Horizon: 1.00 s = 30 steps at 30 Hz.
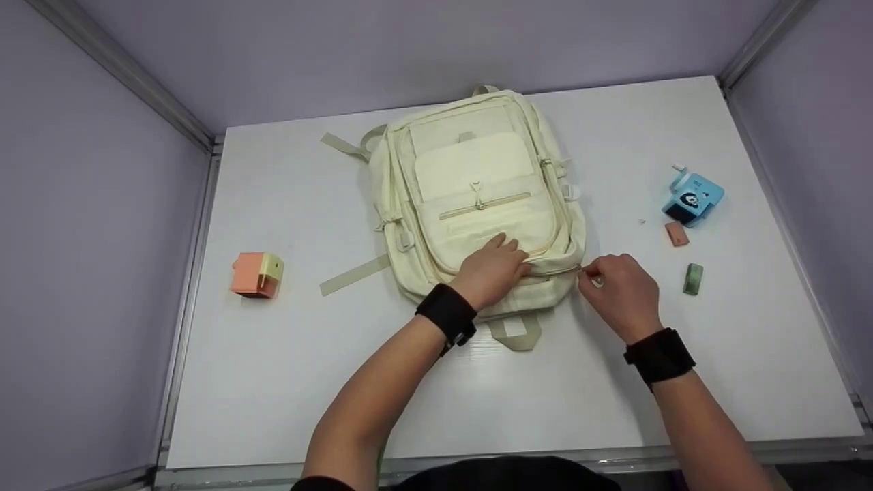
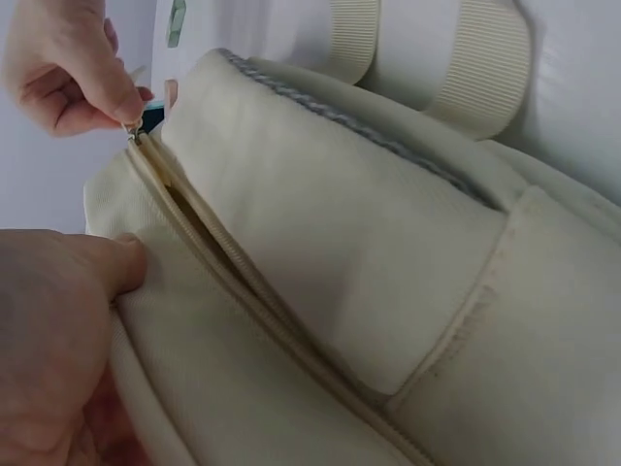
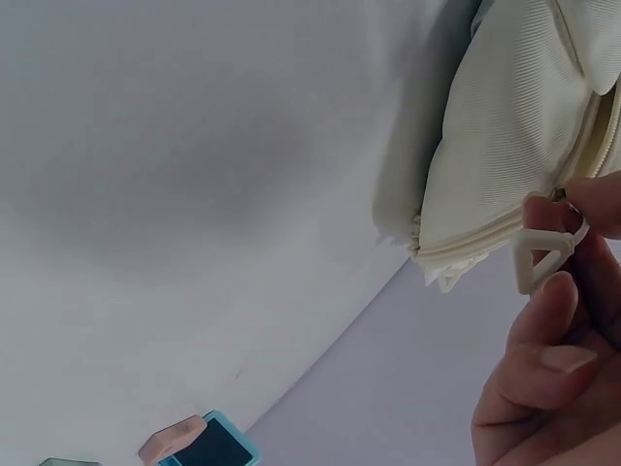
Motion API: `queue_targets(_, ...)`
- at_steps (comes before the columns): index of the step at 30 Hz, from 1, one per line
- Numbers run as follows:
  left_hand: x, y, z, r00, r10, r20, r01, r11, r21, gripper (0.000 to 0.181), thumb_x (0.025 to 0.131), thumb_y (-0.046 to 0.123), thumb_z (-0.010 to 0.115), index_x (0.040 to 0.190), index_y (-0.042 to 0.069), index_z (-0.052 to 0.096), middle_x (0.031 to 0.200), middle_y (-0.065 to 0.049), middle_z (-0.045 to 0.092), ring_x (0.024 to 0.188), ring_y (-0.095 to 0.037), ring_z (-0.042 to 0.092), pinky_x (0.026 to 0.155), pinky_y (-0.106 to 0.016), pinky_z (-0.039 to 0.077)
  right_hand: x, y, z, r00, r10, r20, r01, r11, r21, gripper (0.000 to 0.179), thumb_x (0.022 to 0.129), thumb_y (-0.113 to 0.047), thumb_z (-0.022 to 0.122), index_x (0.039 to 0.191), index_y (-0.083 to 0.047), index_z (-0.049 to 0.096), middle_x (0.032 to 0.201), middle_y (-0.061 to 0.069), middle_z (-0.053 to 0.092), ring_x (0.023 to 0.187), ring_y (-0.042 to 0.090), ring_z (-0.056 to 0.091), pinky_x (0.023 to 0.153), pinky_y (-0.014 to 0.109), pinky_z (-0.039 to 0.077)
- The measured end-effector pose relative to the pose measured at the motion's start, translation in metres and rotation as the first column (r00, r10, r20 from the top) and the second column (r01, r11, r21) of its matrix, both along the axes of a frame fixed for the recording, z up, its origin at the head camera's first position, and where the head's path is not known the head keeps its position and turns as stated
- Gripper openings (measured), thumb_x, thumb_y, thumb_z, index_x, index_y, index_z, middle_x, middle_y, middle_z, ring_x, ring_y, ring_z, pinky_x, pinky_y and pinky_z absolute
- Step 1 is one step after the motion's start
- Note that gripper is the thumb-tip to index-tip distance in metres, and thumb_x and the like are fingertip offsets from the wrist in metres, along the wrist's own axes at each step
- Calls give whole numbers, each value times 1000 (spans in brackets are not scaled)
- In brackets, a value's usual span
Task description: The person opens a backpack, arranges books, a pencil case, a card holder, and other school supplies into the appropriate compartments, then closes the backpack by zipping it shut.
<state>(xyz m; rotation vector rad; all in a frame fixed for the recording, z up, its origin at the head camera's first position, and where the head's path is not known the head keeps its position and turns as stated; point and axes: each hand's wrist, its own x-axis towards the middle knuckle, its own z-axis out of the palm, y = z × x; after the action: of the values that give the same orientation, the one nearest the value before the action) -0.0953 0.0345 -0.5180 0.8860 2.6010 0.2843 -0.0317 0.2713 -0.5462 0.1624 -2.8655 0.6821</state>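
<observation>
A cream backpack [image 1: 477, 164] lies front up on the white table, its top handle [image 1: 516, 339] toward the person. My left hand [image 1: 492, 269] rests on the lower front of the bag with fingers spread; in the left wrist view its thumb [image 2: 121, 262] presses the fabric beside a zipper [image 2: 233, 257]. That zipper is parted in a narrow gap. At the bag's right corner, my right hand [image 1: 622, 296] pinches the zipper pull, whose pale triangular tab [image 3: 543, 257] hangs between thumb and fingers.
To the right sit a blue crank pencil sharpener [image 1: 694, 198] with a panda picture, a small pinkish block [image 1: 676, 234] and a green block [image 1: 693, 279]. An orange and yellow boxy item [image 1: 256, 274] stands at left. Loose straps [image 1: 354, 275] stick out from the bag's left side.
</observation>
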Motion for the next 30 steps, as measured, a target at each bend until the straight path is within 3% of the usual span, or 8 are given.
queue_targets(10,-4,1,4,997,-61,-48,61,998,0,42,112,37,41,125,11,71,134,-9,65,142,-31,44,121,-33,23,8,-24,9,999,54,0,-54,999,10,5,83,-10,78,79,-7,76,71,3,66,67,21,56,53,37,46)
queue_targets(21,-4,3,3,999,-31,-19,31,999,-34,41,112,37,41,129,13,69,142,-10,59,145,-32,40,119,-36,30,10,-46,13,993,105,45,-106,994,14,7,85,-11,74,80,-12,78,75,-1,68,73,21,60,56,39,50)
queue_targets(30,-1,3,4,1000,-20,-11,19,999,-27,42,112,38,40,130,13,68,146,-11,56,147,-32,37,117,-36,33,9,-49,14,991,122,56,-122,992,6,7,85,-10,74,80,-14,77,78,-3,71,76,20,61,60,38,51)
